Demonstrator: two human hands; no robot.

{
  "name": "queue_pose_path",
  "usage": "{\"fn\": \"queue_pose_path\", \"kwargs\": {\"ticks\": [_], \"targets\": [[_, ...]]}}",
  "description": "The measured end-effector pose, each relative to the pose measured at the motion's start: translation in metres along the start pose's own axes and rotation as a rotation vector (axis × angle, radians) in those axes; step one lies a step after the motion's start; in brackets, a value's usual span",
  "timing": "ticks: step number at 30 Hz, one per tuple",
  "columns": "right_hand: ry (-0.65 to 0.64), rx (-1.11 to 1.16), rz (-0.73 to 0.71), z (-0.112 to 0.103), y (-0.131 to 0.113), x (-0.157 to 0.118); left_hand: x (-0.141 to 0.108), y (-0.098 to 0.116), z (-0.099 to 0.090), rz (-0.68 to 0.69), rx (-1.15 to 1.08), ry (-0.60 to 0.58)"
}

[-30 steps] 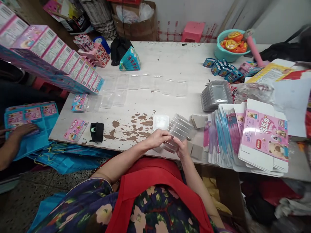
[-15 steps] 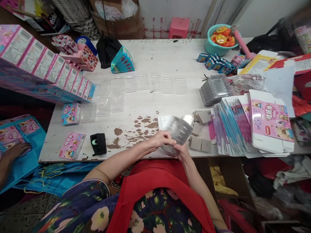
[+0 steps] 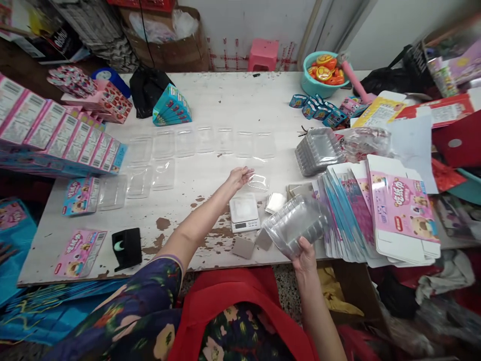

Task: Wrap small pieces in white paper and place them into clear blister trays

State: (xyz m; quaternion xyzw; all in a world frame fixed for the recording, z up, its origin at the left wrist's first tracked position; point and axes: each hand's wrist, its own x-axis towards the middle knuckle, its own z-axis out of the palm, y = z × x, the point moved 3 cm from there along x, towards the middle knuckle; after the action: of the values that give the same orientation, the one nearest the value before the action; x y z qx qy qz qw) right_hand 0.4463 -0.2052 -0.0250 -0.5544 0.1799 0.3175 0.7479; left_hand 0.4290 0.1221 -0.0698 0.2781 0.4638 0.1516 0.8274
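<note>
clear plastic tray (image 3: 258, 181) sits in the centre of the frame, its left edge pinched between the thumb and fingers of the left hand (image 3: 240, 178); gripping only the rim probably keeps the hollow unblocked. whether its base touches the table (image 3: 225, 110), i cannot tell. right of centre and lower, the right hand (image 3: 305, 256) is clamped on a stack of trays (image 3: 300, 223), thumb on the near edge, the other fingers mostly hidden. tilting the stack off to that side seems to leave the left arm a free path. across the left and middle of the frame, loose trays (image 3: 164, 144) lie in two rows, set apart one by one, likely so each can be reached singly. the scale (image 3: 244, 213) stands between the hands, and folded cartons (image 3: 406, 210) lean at the right, presumably bunched to save room.
</note>
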Motion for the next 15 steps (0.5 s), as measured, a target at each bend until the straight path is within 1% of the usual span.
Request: {"fn": "queue_pose_path", "kwargs": {"ticks": [1, 3, 6, 11, 13, 15], "targets": [[0.002, -0.002, -0.002, -0.003, -0.002, 0.001, 0.017, -0.009, 0.007, -0.046, -0.014, 0.035], [0.003, -0.019, 0.003, -0.01, -0.006, 0.002, 0.043, -0.026, 0.02, -0.102, -0.038, 0.07], [-0.001, -0.057, 0.023, -0.02, -0.012, 0.005, 0.065, -0.046, 0.032, -0.115, -0.058, 0.086], [-0.005, -0.082, 0.061, -0.025, -0.021, 0.01, 0.083, -0.069, 0.043, -0.06, -0.073, 0.138], [-0.001, -0.09, 0.062, -0.025, -0.023, 0.013, 0.083, -0.074, 0.045, 0.017, 0.006, 0.212], [-0.005, -0.098, 0.052, -0.024, -0.024, 0.015, 0.08, -0.075, 0.045, 0.114, 0.124, 0.319]]}}
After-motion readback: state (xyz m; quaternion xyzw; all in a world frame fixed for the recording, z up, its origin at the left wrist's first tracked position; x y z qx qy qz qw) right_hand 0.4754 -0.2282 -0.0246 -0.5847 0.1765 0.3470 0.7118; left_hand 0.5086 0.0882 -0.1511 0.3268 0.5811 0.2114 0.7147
